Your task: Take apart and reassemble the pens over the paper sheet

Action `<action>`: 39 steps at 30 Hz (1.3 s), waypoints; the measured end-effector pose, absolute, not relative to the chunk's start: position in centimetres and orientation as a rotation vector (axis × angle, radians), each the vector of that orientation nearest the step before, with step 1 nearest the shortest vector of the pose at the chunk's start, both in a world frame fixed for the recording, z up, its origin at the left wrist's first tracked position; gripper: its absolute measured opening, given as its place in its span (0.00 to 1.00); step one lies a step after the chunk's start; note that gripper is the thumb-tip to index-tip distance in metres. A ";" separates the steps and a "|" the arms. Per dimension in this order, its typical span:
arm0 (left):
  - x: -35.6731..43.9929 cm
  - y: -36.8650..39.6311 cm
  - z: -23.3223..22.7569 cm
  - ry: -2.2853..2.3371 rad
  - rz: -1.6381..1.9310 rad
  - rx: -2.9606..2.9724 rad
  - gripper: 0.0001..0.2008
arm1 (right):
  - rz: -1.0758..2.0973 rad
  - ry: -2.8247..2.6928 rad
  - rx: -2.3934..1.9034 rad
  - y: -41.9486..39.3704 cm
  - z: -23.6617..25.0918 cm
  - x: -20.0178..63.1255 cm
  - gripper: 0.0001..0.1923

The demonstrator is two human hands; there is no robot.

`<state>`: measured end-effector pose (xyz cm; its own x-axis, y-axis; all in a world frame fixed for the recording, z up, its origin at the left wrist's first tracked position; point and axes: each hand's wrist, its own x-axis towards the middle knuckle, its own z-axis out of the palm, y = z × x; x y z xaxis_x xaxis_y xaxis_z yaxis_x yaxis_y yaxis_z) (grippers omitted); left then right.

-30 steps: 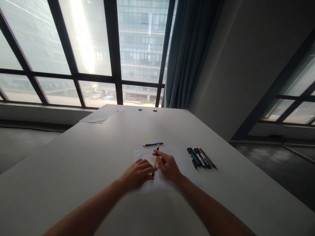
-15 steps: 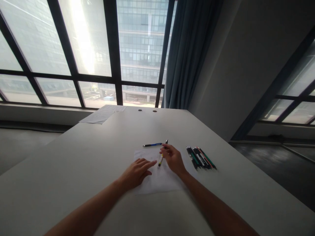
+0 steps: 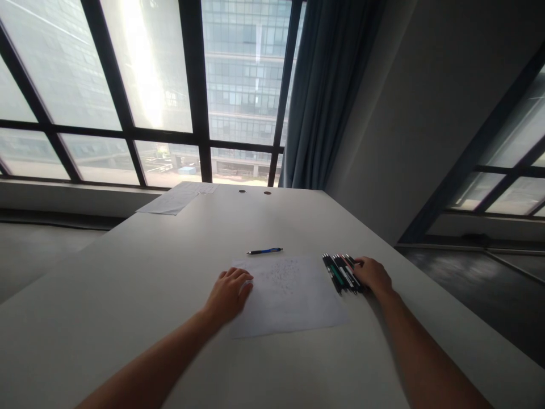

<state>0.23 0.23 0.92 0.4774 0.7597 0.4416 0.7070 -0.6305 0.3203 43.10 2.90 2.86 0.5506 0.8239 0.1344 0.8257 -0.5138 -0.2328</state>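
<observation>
Head view: a white table point(image 3: 149, 272) is seen, windows behind.
Pens: the bundle of pens point(image 3: 343, 272) lies right of centre, touched by the right hand point(image 3: 372, 275); fingers curled over it (grip cannot be told).
Paper: the scribbled sheet point(image 3: 289, 301) is pressed flat by the left hand point(image 3: 227, 295), fingers spread.
Look: dark barrels, green and red accents.
Apart: a blue pen point(image 3: 264, 250) lies above the sheet.

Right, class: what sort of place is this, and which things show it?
Probably an office or study room: a large white table, tall windows facing an office block, and paper beside pens.
</observation>
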 end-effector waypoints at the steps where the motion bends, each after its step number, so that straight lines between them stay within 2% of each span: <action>1: 0.2 0.3 0.8 1.310 0.855 2.614 0.13 | 0.007 -1.373 -2.539 3.0 2.9 43.2 0.17; 6: 0.1 0.6 0.1 1.344 0.905 2.581 0.11 | -0.051 -1.385 -2.524 3.7 3.5 42.2 0.20; 9: 0.1 0.8 -0.1 1.362 0.900 2.585 0.09 | -0.218 -1.620 -2.245 4.6 3.5 38.4 0.18; 12: 0.1 0.8 -0.1 1.377 0.861 2.597 0.09 | -0.128 -2.062 -1.893 6.1 3.0 32.4 0.15; 15: 0.1 0.8 -0.1 1.383 0.845 2.606 0.09 | -0.081 -2.231 -1.687 8.1 2.3 27.0 0.18; 17: 0.1 0.7 -0.1 1.381 0.853 2.606 0.09 | -0.059 -2.242 -1.687 9.3 2.1 24.9 0.18; 21: 0.1 0.7 -0.1 1.386 0.864 2.601 0.09 | -0.043 -2.251 -1.730 10.4 2.3 24.2 0.11; 25: 0.1 0.7 0.2 1.377 0.923 2.580 0.10 | -0.050 -2.118 -1.650 8.4 3.1 24.7 0.11; 30: 0.7 0.6 0.6 1.251 1.174 2.408 0.18 | 0.461 -2.021 -1.234 2.3 3.0 23.0 0.12; 33: 1.3 0.2 0.8 1.133 1.274 2.187 0.19 | 0.573 -2.095 -1.131 -0.7 2.4 21.1 0.10; 39: 1.0 -0.3 1.4 1.145 1.393 2.055 0.17 | 0.403 -1.935 -1.164 -1.6 1.9 20.7 0.19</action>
